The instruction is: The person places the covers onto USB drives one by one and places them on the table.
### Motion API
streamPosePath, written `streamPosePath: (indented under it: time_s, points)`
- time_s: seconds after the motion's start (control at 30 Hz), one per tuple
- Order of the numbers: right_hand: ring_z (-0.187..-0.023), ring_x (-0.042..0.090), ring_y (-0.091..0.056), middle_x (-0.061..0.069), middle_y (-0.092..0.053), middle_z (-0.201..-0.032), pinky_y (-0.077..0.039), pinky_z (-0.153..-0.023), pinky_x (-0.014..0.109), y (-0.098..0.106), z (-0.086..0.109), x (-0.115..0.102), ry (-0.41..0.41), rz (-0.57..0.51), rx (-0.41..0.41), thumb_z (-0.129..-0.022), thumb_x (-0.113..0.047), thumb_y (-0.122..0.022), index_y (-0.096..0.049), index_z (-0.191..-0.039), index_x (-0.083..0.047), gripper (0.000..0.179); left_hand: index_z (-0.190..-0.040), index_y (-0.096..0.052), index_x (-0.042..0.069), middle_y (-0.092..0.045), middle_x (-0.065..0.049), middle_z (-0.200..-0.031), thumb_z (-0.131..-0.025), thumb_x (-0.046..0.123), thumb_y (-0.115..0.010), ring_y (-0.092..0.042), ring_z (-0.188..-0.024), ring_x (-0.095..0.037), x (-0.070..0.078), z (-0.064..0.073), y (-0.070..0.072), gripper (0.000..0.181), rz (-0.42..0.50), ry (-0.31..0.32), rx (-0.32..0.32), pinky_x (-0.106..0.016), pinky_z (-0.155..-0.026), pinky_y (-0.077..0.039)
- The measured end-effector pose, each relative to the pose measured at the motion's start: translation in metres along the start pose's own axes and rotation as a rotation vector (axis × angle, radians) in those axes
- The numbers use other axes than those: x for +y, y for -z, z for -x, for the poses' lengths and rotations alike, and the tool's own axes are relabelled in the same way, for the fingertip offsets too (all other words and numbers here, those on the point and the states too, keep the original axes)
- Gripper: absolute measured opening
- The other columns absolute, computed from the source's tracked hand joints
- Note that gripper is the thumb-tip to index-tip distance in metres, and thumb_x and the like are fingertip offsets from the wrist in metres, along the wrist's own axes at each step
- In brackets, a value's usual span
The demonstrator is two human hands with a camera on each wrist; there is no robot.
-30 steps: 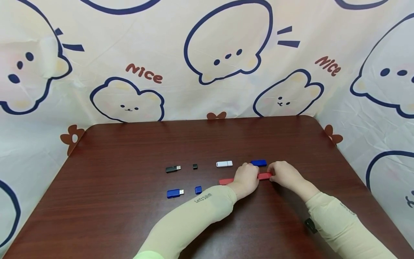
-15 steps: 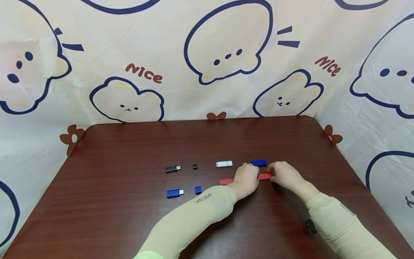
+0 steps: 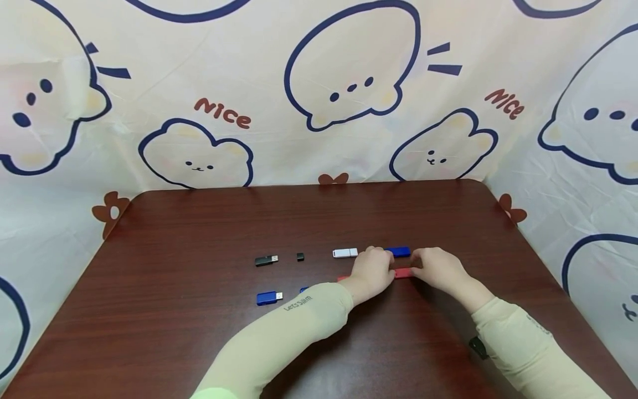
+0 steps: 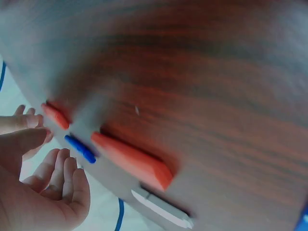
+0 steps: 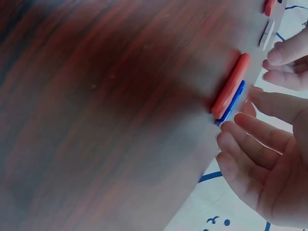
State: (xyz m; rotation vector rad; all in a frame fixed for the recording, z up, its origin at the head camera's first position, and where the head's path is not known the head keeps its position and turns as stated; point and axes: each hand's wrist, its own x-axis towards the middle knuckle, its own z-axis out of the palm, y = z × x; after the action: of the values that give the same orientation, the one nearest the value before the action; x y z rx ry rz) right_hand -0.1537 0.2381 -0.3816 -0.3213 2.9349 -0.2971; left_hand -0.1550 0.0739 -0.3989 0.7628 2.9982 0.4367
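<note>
A red USB stick [image 3: 402, 273] lies on the table between my hands; the right wrist view shows it in full as a long red bar [image 5: 232, 86]. My left hand [image 3: 371, 270] hovers at its left end, fingers loosely bent with nothing in them. At its other end, my right hand [image 3: 438, 270] has thumb and fingers spread apart and holds nothing. Just behind this stick is a blue USB stick [image 3: 398, 252]. A second red stick [image 4: 132, 159], mostly hidden by my left wrist in the head view, lies beside a white USB stick [image 3: 345, 253].
Left of my hands, a black USB stick [image 3: 264, 261] with bare plug lies near its small black cap [image 3: 300, 257]. In front is a blue stick [image 3: 266, 298], plug exposed; its cap [image 3: 303, 290] is partly behind my left sleeve. A printed cloth [image 3: 319, 149] stands behind the table.
Both hands have loosened from the right-hand red stick. My left hand has shifted slightly left and back, and its sleeve now covers more of the blue cap.
</note>
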Motion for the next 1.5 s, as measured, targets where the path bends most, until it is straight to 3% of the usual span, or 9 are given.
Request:
streamPosePath:
  time_s: [0.2, 0.4, 0.57, 0.87, 1.07, 1.5]
  points:
    - [-0.092, 0.030, -0.061, 0.015, -0.066, -0.100, -0.051, -0.074, 0.045, -0.001, 0.001, -0.012, 0.071, 0.038, 0.115, -0.083, -0.029, -0.068, -0.065, -0.106, 0.000, 0.037, -0.102, -0.070, 0.016, -0.068, 0.000, -0.098, -0.086, 0.033, -0.064, -0.060, -0.091, -0.018, -0.017, 0.011, 0.013, 0.024, 0.005, 0.002, 0.079, -0.030, -0.077, -0.049]
    - [-0.116, 0.043, -0.047, 0.025, -0.052, -0.127, -0.043, -0.091, 0.056, -0.006, 0.000, -0.024, 0.122, 0.052, 0.214, -0.084, -0.036, -0.067, -0.056, -0.123, 0.002, 0.056, -0.109, -0.067, 0.015, -0.065, -0.002, -0.108, -0.090, 0.037, -0.058, -0.057, -0.101, -0.021, -0.038, 0.026, 0.033, 0.030, -0.003, 0.037, 0.113, -0.035, -0.085, -0.047]
    - [-0.123, 0.045, -0.041, 0.026, -0.044, -0.136, -0.039, -0.093, 0.061, -0.010, -0.002, -0.036, 0.135, 0.030, 0.217, -0.085, -0.041, -0.064, -0.052, -0.128, 0.000, 0.060, -0.112, -0.065, 0.012, -0.062, -0.005, -0.112, -0.091, 0.038, -0.058, -0.055, -0.104, -0.024, -0.062, 0.040, 0.044, 0.034, 0.010, 0.069, 0.131, -0.039, -0.088, -0.045]
    - [-0.119, 0.042, -0.044, 0.024, -0.048, -0.132, -0.041, -0.092, 0.057, -0.013, -0.010, -0.062, 0.173, 0.026, 0.218, -0.084, -0.043, -0.065, -0.053, -0.127, -0.001, 0.061, -0.106, -0.067, 0.010, -0.064, -0.009, -0.107, -0.088, 0.033, -0.063, -0.056, -0.100, -0.027, -0.100, 0.068, 0.050, 0.029, 0.042, 0.115, 0.206, -0.042, -0.083, -0.046]
    - [-0.117, 0.041, -0.046, 0.021, -0.051, -0.127, -0.044, -0.090, 0.053, -0.015, -0.014, -0.079, 0.207, 0.039, 0.203, -0.083, -0.042, -0.066, -0.055, -0.124, -0.002, 0.059, -0.104, -0.068, 0.009, -0.065, -0.009, -0.105, -0.087, 0.031, -0.064, -0.057, -0.100, -0.028, -0.115, 0.081, 0.053, 0.028, 0.046, 0.137, 0.244, -0.042, -0.081, -0.047]
    - [-0.116, 0.035, -0.047, 0.018, -0.052, -0.127, -0.044, -0.092, 0.049, -0.022, -0.025, -0.115, 0.245, 0.032, 0.103, -0.085, -0.044, -0.064, -0.053, -0.127, -0.004, 0.059, -0.102, -0.068, 0.010, -0.065, -0.009, -0.104, -0.086, 0.028, -0.065, -0.058, -0.098, -0.027, -0.148, 0.103, 0.051, 0.025, 0.026, 0.208, 0.257, -0.043, -0.081, -0.047]
